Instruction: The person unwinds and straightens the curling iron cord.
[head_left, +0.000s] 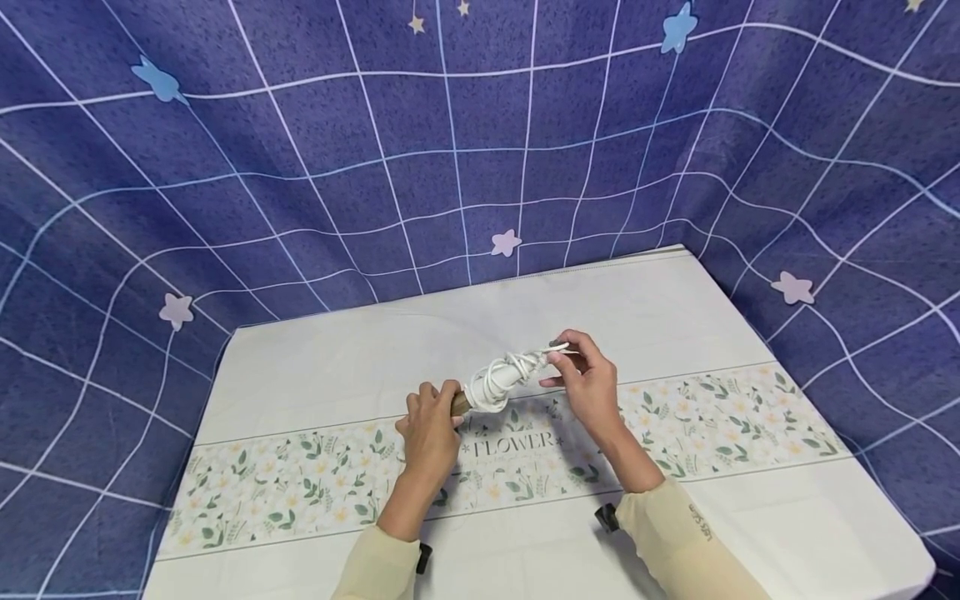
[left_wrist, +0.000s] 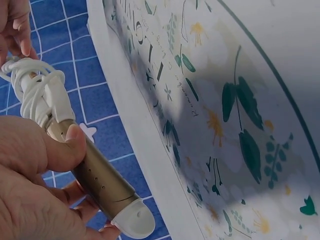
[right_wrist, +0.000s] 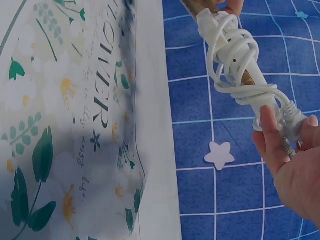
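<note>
A hair styling iron (left_wrist: 102,175) with a bronze barrel and a white tip is held over the table, slanting up to the right in the head view. Its white cord (head_left: 497,382) is wound in several loops round the white handle part. My left hand (head_left: 429,433) grips the bronze barrel, thumb lying along it in the left wrist view. At the other end, my right hand (head_left: 592,387) pinches the cord's end by the handle, near a ribbed cord sleeve (right_wrist: 289,110). Part of that end is hidden behind the right fingers.
Beneath the hands lies a white tablecloth (head_left: 315,358) with a flower-print band and the word FLOWER. A blue curtain (head_left: 480,125) with a grid pattern and stars hangs behind the table and along both sides.
</note>
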